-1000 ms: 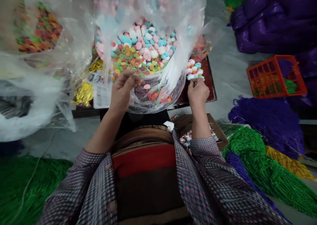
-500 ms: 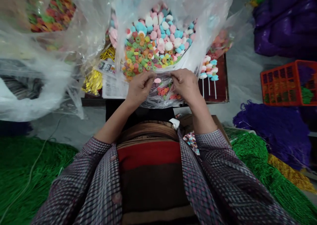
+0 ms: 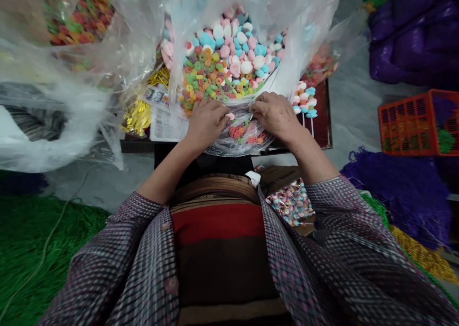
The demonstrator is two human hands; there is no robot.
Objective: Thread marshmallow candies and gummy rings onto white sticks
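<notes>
My left hand (image 3: 207,121) is closed, with a pink marshmallow (image 3: 230,116) pinched at its fingertips. My right hand (image 3: 274,113) is closed in a pinch a short way to the right, and a thin white stick (image 3: 251,117) shows in part below its fingertips. Both hands are over the near edge of a clear plastic bag (image 3: 229,149) with orange and red ring candies (image 3: 241,133) in it. Just beyond them lie a heap of coloured ring candies (image 3: 204,80) and a pile of pink, white and blue marshmallows (image 3: 247,48).
Marshmallow skewers (image 3: 304,101) lie at the table's right end. Gold ties (image 3: 138,115) and printed paper (image 3: 167,123) are on the left. A bag of small candies (image 3: 292,202) rests on cardboard below my right arm. An orange crate (image 3: 405,125) stands on the floor.
My hands have moved slightly apart, and the pink marshmallow is now at my left fingertips. My right forearm has swung outward, uncovering more of the candy bag below.
</notes>
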